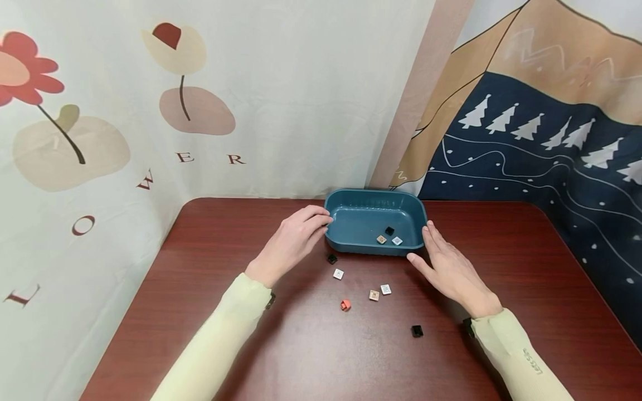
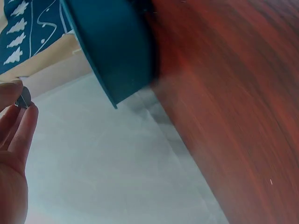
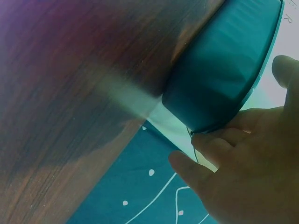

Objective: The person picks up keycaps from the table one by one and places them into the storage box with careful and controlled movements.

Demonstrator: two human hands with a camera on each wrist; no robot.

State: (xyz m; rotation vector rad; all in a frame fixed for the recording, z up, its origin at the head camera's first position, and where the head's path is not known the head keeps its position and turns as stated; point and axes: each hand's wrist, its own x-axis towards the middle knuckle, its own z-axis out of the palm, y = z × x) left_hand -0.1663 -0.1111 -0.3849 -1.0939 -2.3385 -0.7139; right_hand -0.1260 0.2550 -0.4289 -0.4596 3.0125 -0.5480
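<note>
Sleeves (image 1: 215, 334): pale yellow-green, reaching in from the bottom of the head view, one on each side; faint lettering runs along the right one.
Pale curtain (image 1: 301, 83): hangs at the back, printed with flowers and scattered letters, a pinkish strip down its right side.
Surface (image 1: 301, 362): dark reddish wood grain, its far edge meeting the curtain.
Printed cloth (image 1: 531, 189): right of the curtain, tan hills above a navy ground with white trees.
Blue-green tray (image 1: 361, 249): upright near the far edge of the surface, between the two hands.
Left hand's grip (image 1: 296, 234): at the tray's left end, thumb and finger together on a small dark grey piece (image 2: 24, 97); whether the hand touches the rim cannot be told.
Right hand's grip (image 1: 448, 264): fingers extended along the tray's right end, seemingly touching it; thumb spread apart from them, nothing clamped.
Dark bands (image 1: 271, 301): one at each cuff, partly hidden.
Pieces inside: a black cap (image 1: 389, 230), a tan cap (image 1: 381, 239) and a white cap (image 1: 397, 241), grouped toward the tray's right front.
Pieces outside: black (image 1: 332, 259) and white (image 1: 338, 274) near the tray's front left; tan (image 1: 374, 295) and white (image 1: 385, 289) close together; orange-red (image 1: 345, 305) left of that pair; black (image 1: 417, 331) well apart, nearer the right sleeve.
</note>
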